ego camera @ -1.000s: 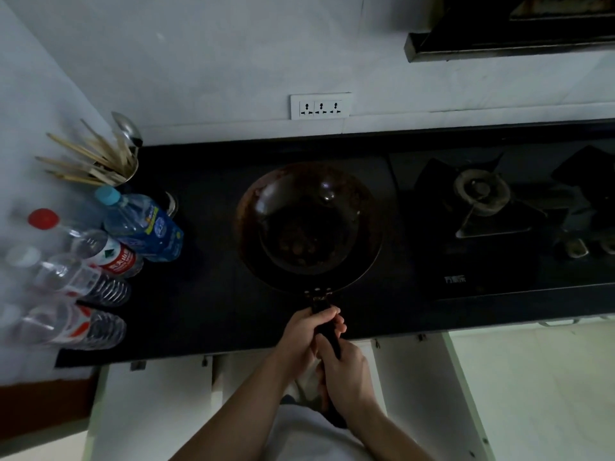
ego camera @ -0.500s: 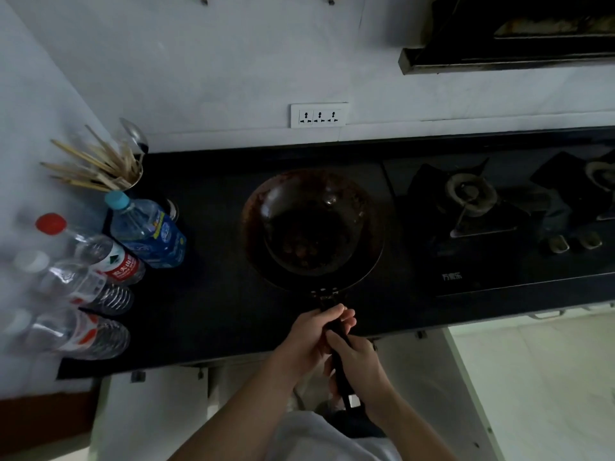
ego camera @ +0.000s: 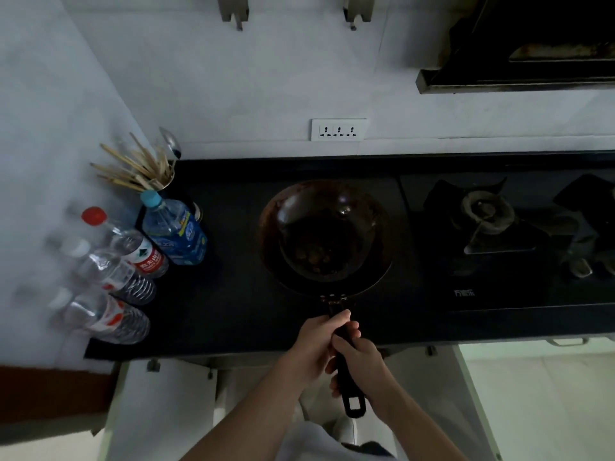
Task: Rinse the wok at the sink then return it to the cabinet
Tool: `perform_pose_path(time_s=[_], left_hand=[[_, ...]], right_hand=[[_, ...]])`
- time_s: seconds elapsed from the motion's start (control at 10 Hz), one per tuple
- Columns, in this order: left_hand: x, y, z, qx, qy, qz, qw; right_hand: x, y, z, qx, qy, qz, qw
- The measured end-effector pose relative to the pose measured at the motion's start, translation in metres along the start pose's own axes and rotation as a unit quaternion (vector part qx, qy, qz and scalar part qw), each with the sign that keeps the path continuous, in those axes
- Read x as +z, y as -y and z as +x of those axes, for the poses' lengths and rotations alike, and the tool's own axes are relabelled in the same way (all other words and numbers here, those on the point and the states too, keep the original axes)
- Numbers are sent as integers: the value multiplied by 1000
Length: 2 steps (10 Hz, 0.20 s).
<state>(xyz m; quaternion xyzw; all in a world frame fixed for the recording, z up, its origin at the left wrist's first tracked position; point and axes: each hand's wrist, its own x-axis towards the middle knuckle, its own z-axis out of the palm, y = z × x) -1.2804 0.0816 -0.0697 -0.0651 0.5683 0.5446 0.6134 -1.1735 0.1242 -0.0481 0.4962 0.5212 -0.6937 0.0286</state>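
A dark, rust-brown wok [ego camera: 324, 231] sits over the black countertop [ego camera: 233, 294], just left of the stove, with brownish residue in its bottom. Its long black handle [ego camera: 346, 371] points back toward me past the counter's front edge. My left hand [ego camera: 316, 344] is wrapped around the handle near the wok. My right hand [ego camera: 364, 367] grips the handle further back, and the handle's end loop sticks out below it. No sink shows in the head view.
A gas stove [ego camera: 486, 217] lies to the right under a range hood [ego camera: 519, 44]. Several water bottles [ego camera: 133, 254] and a chopstick holder [ego camera: 149, 171] crowd the counter's left end. White cabinet fronts [ego camera: 166, 404] run below the counter. A socket strip [ego camera: 338, 129] is on the wall.
The view has tilted up, showing more wall. My right hand has slid back along the handle, baring its end loop. The wok stays in the same spot on the counter.
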Motion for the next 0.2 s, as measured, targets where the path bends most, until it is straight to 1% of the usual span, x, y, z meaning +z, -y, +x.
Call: perform_pose_path(time_s=[0.1, 0.2], left_hand=[[-1, -1, 0, 38, -41, 76, 996], [-10, -1, -6, 87, -150, 265, 949]], right_hand=[[-2, -1, 6, -23, -23, -58, 998], [-11, 4, 4, -80, -95, -194, 973]])
